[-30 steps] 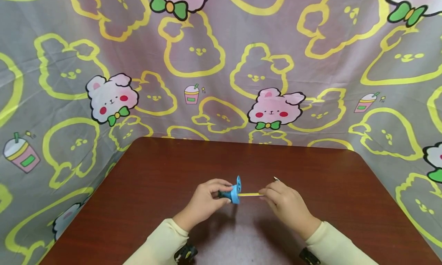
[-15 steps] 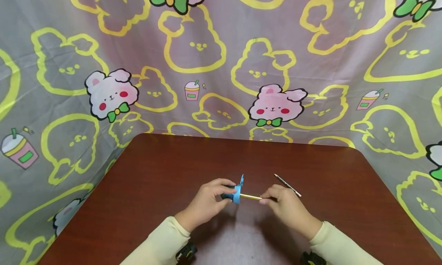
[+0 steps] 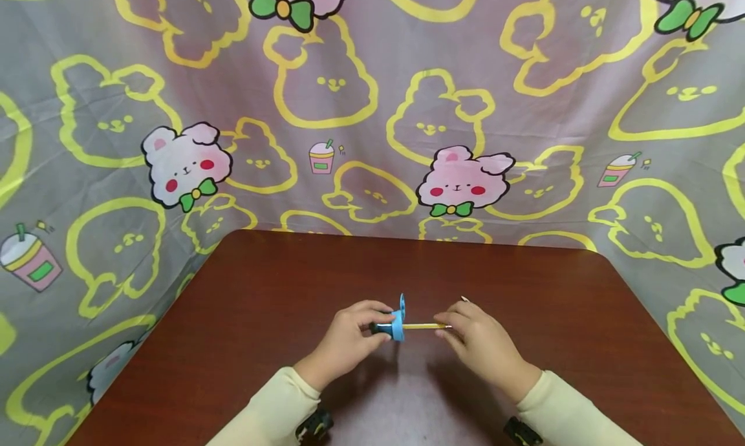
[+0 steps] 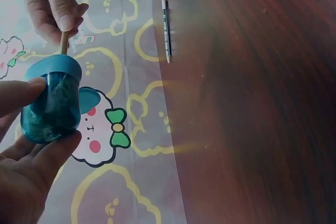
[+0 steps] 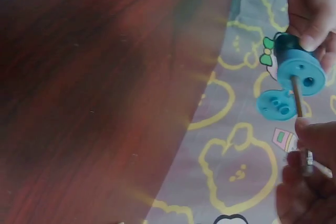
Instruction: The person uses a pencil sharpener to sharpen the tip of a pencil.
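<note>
My left hand point(image 3: 349, 333) grips a blue pencil sharpener point(image 4: 50, 103) with a see-through body, held above the table. Its round flip lid point(image 5: 276, 104) hangs open to one side. The sharpener's holed face point(image 5: 302, 74) points toward my right hand point(image 3: 480, 342). One end of a yellow pencil point(image 3: 420, 326) sits in a hole of that face. With thumb and fingers, my right hand pinches the pencil's other end, where a metal band point(image 5: 308, 157) shows. The end inside the sharpener is hidden.
A second pencil, dark with a white end point(image 4: 167, 30), lies on the brown table point(image 3: 302, 271) beyond my right hand, which covers most of it in the head view. A patterned cloth point(image 3: 372, 110) stands around the table's back and sides.
My right hand's fingers have turned about the yellow pencil and shifted slightly, once more covering most of the second pencil, visible half a second ago. The left hand keeps its grip on the sharpener.
</note>
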Demonstrator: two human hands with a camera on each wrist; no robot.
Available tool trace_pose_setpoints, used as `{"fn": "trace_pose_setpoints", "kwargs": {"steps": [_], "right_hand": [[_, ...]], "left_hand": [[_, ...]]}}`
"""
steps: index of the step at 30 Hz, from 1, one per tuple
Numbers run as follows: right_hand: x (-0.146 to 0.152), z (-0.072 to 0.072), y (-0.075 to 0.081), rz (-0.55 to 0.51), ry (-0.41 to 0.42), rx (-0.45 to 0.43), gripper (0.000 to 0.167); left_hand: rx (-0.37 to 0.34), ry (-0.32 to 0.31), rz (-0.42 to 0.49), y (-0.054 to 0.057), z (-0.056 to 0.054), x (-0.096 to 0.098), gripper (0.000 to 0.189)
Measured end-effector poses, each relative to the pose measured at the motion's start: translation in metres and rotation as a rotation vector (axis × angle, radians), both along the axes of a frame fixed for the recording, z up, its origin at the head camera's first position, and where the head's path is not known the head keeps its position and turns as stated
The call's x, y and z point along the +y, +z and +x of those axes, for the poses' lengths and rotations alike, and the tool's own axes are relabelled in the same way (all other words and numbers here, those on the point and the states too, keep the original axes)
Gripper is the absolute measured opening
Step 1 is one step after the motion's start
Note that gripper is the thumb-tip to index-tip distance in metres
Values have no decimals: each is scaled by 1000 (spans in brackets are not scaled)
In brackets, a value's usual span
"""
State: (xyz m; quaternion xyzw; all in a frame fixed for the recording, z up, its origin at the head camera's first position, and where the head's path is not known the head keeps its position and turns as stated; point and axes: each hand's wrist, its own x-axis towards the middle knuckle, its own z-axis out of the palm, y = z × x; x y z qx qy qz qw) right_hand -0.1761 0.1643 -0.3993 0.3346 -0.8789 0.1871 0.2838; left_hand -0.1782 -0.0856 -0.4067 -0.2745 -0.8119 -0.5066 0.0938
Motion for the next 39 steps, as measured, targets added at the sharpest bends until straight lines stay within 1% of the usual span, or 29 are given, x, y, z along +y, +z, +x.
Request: {"fn": "trace_pose_setpoints", "kwargs": {"steps": [1, 3, 4, 5, 7, 8, 9, 10, 11, 13, 15, 17, 20, 22, 23, 24, 25, 26, 27, 28, 30, 33, 35, 36, 39], "right_hand": [[0, 0, -2, 3, 19, 58, 24], [0, -1, -5, -5, 61, 150, 15], [0, -2, -6, -8, 83, 191, 13], [0, -2, -7, -11, 105, 226, 17], [-1, -3, -9, -14, 140, 280, 33], [-2, -3, -10, -16, 151, 295, 41], [-2, -2, -10, -16, 154, 292, 44], [-3, -2, -11, -25, 164, 287, 44], [-3, -1, -11, -35, 169, 259, 36], [-3, 1, -10, -66, 166, 154, 20], [-3, 2, -7, -110, 159, -1, 9], [-3, 3, -2, -162, 140, -206, 15], [-1, 1, 5, -227, 86, -546, 9], [1, -2, 9, -286, 65, -778, 9], [2, -2, 10, -297, 51, -856, 10], [3, -3, 11, -300, 44, -905, 11], [3, -3, 11, -296, 50, -928, 12], [3, -3, 11, -281, 51, -926, 12], [3, -3, 11, -248, 51, -886, 11], [2, -2, 10, -199, 46, -814, 10], [0, 0, 8, -114, 20, -642, 8], [-2, 2, 3, -48, -26, -407, 17], [-3, 3, 1, -52, -29, -273, 27], [-3, 3, 1, -68, -15, -214, 30], [-2, 1, -1, -125, 44, -63, 32]], "left_hand": [[-26, 0, 18, 0, 0, 0, 29], [-72, 2, 48, 1, 0, 0, 29], [-94, 3, 61, 2, 1, 0, 29], [-110, 3, 68, 2, 1, 0, 29], [-133, -4, 77, 2, 1, -1, 28], [-133, -7, 73, 2, 1, -1, 28], [-132, -13, 68, 2, 1, -1, 28], [-121, -23, 62, 1, 2, -2, 27], [-100, -29, 45, 1, 2, -2, 27], [-43, -39, 0, 1, 3, -3, 28], [37, -46, -48, 1, 4, -3, 29], [137, -47, -96, 1, 4, -3, 30], [274, -59, -111, -1, 4, -2, 29], [344, -65, -114, -2, 3, -1, 29], [362, -70, -109, -2, 3, -1, 28], [370, -76, -105, -3, 3, 0, 28], [368, -76, -103, -3, 3, 0, 28], [354, -75, -103, -3, 3, 0, 28], [329, -75, -102, -3, 4, 0, 28], [297, -72, -101, -3, 4, -1, 29], [212, -58, -96, -3, 4, -1, 28], [89, -26, -78, -2, 3, -2, 28], [15, -13, -43, -1, 3, -3, 27], [-17, -11, -15, 0, 2, -4, 26], [-92, -13, 59, 2, 1, -5, 25]]}}
